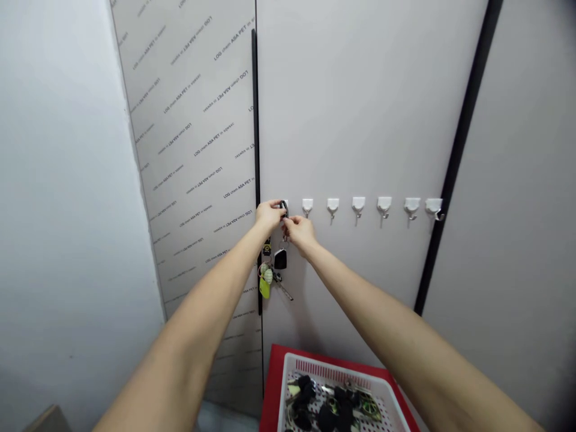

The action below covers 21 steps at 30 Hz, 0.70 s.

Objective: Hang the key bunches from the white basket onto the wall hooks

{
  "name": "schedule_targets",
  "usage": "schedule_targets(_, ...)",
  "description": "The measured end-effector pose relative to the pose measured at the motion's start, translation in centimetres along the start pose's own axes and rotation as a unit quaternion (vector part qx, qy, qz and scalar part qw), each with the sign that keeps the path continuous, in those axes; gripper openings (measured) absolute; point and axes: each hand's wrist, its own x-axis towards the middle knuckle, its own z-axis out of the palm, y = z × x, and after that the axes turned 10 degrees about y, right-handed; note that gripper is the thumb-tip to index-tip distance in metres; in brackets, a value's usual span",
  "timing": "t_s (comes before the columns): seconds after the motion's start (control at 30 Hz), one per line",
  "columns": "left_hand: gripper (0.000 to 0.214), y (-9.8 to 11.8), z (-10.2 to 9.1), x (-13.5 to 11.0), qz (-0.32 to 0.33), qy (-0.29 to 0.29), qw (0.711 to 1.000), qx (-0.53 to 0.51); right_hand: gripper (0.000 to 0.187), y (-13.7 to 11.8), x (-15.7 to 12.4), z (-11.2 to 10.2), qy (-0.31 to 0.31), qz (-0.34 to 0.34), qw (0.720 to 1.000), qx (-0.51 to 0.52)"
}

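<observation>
My left hand (pixel 269 216) pinches a black strap loop (pixel 284 209) in front of the leftmost white hook, which is mostly hidden. Close beside it, my right hand (pixel 300 231) has its fingers closed on the lower part of that strap. Below the hands a black key fob (pixel 280 258) hangs from a metal ring. Next to it dangle a black-and-yellow tag (pixel 267 246), pale striped charms (pixel 267 275), a yellow-green tag (pixel 264 288) and a metal key (pixel 284 291). How these hanging pieces are joined is hard to make out.
Several white hooks (pixel 358 205) run in a row to the right along the pale cabinet door (pixel 369 108). Down in front, a white plastic basket (pixel 333 361) with dark keys and fobs (pixel 339 411) stands on a red surface (pixel 275 372). Black vertical strips (pixel 256 120) edge the door.
</observation>
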Motion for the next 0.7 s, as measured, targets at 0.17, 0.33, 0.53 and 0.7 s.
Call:
schedule_targets(0.17,0.029,-1.4,-0.3,0.0,0.004,0.015,0.998,0.056,0.021,0.1,-0.6,0.3,0.006,0.065,0.998,0.005)
schedule_targets(0.33,0.019,-2.2,-0.1,0.0,0.118,0.064,0.972,0.191,0.018,0.7,-0.3,0.4,0.015,0.062,0.995,-0.075)
schedule_targets(0.53,0.022,-2.7,-0.2,-1.6,0.188,0.057,0.95,0.242,0.019,1.4,-0.5,0.2,-0.004,0.046,0.992,-0.114)
schedule_targets(0.7,0.031,-3.7,-0.9,-5.2,0.228,0.07,0.949,0.208,0.022,1.6,-2.3,-1.5,-0.028,-0.003,0.992,-0.122)
